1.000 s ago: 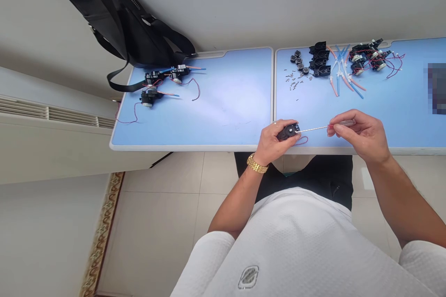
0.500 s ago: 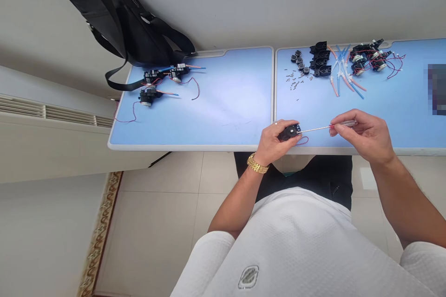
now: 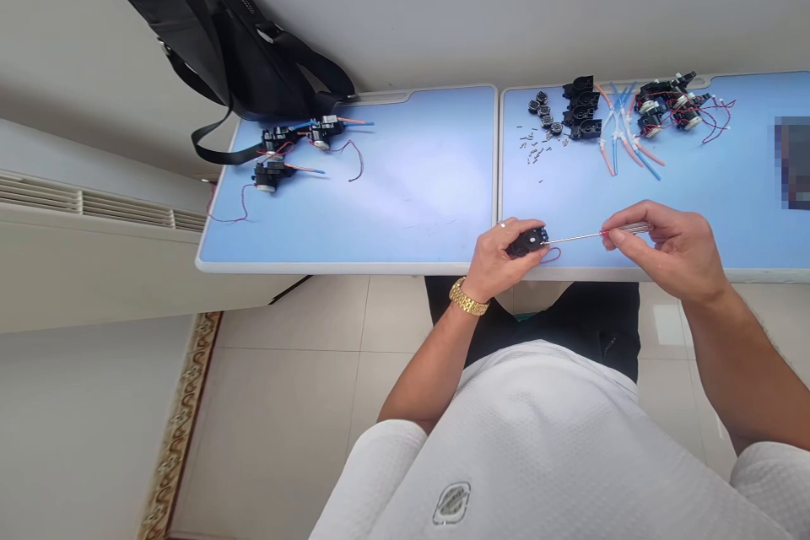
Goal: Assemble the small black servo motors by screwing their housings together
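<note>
Near the front edge of the blue table, my left hand (image 3: 497, 260) is closed around a small black motor unit (image 3: 526, 242). A thin red wire (image 3: 553, 256) loops out beside it. My right hand (image 3: 674, 245) pinches the clear and red handle of a screwdriver (image 3: 573, 237). The screwdriver lies nearly level, its tip at the right side of the unit; the exact contact point is too small to make out. Part of the unit is hidden by my left fingers.
Small screws (image 3: 535, 153), round black parts (image 3: 542, 110) and black housings (image 3: 582, 110) lie at the back. Beside them are blue and pink tubes (image 3: 623, 131) and wired motor units (image 3: 674, 108). More units (image 3: 271, 175) sit far left by a black bag (image 3: 221, 42).
My right hand and the screwdriver have shifted very slightly right and tilted a little. My left hand keeps its hold on the motor unit almost unmoved.
</note>
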Tool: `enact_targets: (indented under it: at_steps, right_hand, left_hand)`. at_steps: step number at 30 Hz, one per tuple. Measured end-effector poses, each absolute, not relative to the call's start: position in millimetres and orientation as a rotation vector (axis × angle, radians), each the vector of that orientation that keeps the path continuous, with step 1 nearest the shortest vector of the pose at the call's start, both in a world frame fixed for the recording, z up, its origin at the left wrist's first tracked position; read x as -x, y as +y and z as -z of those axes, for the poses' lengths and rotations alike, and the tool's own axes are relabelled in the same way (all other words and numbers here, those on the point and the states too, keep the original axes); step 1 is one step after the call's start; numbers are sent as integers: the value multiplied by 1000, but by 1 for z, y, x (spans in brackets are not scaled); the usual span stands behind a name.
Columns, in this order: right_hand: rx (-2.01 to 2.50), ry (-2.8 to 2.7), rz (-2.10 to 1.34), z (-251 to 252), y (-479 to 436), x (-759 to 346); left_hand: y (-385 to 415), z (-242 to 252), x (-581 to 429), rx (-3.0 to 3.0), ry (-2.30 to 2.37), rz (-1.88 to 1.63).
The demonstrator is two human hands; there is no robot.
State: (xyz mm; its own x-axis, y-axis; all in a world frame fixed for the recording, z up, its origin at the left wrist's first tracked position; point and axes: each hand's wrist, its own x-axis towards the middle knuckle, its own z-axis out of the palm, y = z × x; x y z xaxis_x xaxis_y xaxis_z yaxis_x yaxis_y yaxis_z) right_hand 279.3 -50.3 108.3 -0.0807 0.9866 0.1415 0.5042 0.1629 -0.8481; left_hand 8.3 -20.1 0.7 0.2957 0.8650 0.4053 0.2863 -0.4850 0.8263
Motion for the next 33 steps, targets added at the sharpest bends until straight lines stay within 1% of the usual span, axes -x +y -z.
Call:
enact_targets:
  at_steps: [12,29,33]
  right_hand:
    - [1378,-1875,-732,-126,-50,-273]
    - [1374,-1876,-691,-130,-54,-272]
    - [1349,-1816,-659,-129,-55,-272]
  left_hand:
    - [-21,-6,-11,-1989,983,-1194]
    - [-20,-6,-12,-1986,978,-1143]
    - [-19,-8,-11,-1973,976,-1082]
